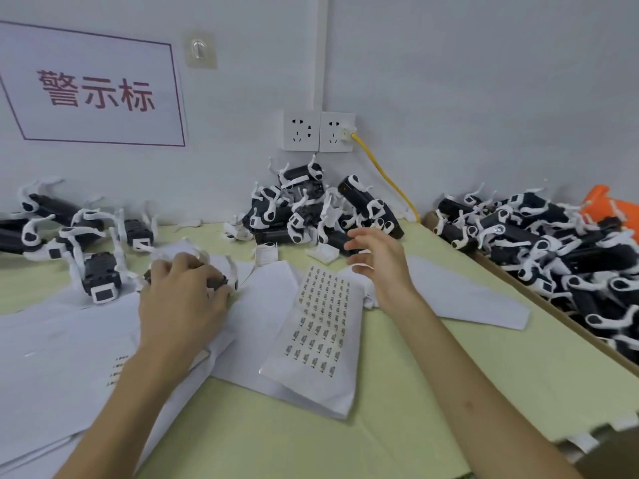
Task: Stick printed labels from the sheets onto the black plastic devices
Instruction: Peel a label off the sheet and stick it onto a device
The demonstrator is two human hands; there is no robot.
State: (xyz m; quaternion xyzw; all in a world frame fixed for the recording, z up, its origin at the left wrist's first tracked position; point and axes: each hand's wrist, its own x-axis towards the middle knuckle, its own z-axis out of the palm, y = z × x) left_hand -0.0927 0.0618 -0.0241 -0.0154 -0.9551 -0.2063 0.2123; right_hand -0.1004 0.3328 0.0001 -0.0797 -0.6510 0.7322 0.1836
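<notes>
My left hand (183, 292) grips a black plastic device (218, 282) and holds it down on the white papers at the table's left centre. Most of that device is hidden under my fingers. A label sheet (320, 326) with several rows of small printed labels lies to the right of it. Above the sheet's far end my right hand (378, 259) hovers with its fingers spread and relaxed, holding nothing. Just beyond its fingertips is a heap of black devices with white clips (304, 210) against the wall.
More devices (86, 247) lie at the far left. A cardboard box (511, 281) along the right holds many devices (553, 247). Loose white sheets (62, 357) cover the left of the yellow-green table (311, 437). A yellow cable (387, 174) runs down from the wall socket.
</notes>
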